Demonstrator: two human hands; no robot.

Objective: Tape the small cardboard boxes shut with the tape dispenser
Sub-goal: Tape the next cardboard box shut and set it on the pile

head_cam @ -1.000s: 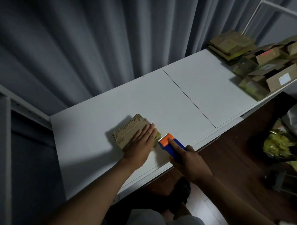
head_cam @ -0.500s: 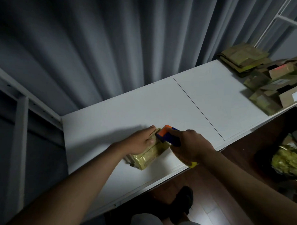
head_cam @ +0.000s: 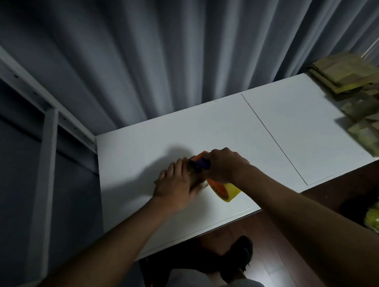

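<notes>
A small cardboard box [head_cam: 196, 179] lies on the white table [head_cam: 226, 125], mostly hidden under my hands. My left hand [head_cam: 175, 184] lies over the box, fingers spread along its top and thumb round its near end. My right hand [head_cam: 224, 164] grips the blue handle of the tape dispenser [head_cam: 201, 163], whose orange head sits on the box's far end. The yellow tape roll [head_cam: 225, 190] hangs below my right wrist, near the box's right side.
Stacks of flattened and folded cardboard boxes [head_cam: 359, 98] crowd the table's far right end. A grey curtain [head_cam: 159, 54] hangs behind the table. A white metal frame [head_cam: 46, 131] stands at left. My shoes [head_cam: 239, 255] show on the wooden floor.
The dispenser moved from the table's front edge up onto the box. My left hand went from lying flat on the box to holding it from the near side.
</notes>
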